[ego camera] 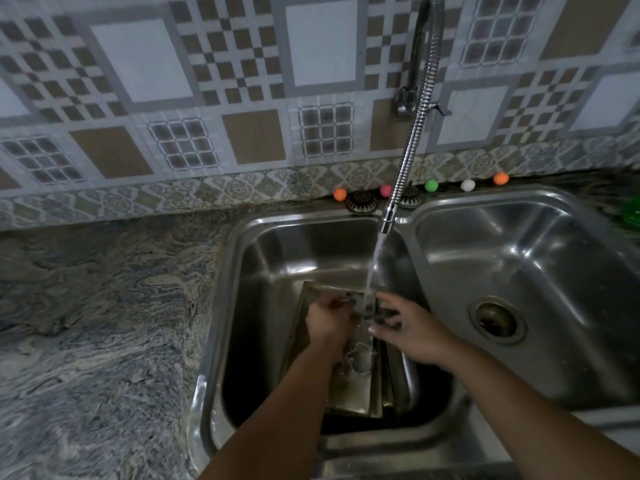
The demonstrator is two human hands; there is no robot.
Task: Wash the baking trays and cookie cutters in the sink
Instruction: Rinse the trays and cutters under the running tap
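Mid-wash, I judge: my left hand (327, 320) and right hand (403, 327) pinch a small cookie cutter (367, 311) under the running stream, above baking trays (349, 393) leaning in the left basin (263, 258), another cutter (360, 360) awaiting.

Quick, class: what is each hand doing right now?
Left hand: grips a small metal item, likely a cookie cutter.
Right hand: fingers curled on the same item.
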